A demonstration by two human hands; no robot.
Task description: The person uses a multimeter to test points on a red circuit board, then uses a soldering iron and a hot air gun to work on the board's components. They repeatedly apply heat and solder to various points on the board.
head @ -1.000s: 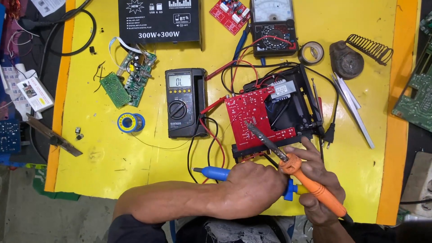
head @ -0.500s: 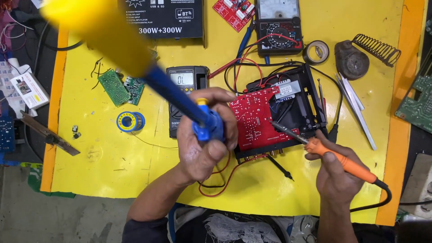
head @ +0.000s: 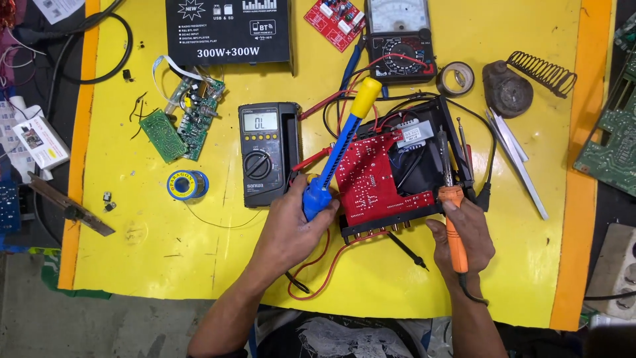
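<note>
Desoldering pump point(head: 341, 149) lowered since half second ago, left hand point(head: 291, 229) grip clamped on it. Right hand point(head: 467, 232) grip clamped on soldering iron point(head: 452, 219). Red circuit board point(head: 371, 182) mid-surface. Heat joint fully, pump nozzle close.

Grey multimeter screen point(head: 265, 121), white box point(head: 40, 141)
</note>
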